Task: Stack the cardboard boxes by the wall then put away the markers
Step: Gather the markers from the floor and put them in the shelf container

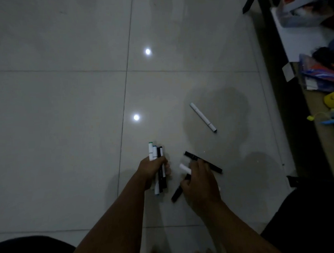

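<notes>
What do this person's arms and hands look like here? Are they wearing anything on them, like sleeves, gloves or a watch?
Both arms are bare along all that shows, with no sleeves in view. The left hand and right hand have no gloves. No watch, bracelet or ring can be seen on either wrist or on the fingers, though the dim light makes small details hard to tell.

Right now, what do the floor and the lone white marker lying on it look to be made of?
Floor: looks like glazed ceramic or porcelain tile; pale square slabs with thin grout lines and two sharp mirrored light spots point to a glossy finish.
White marker: probably smooth plastic; a uniform white barrel with a darker tip at one end, though the dim light leaves the sheen unclear.
</notes>
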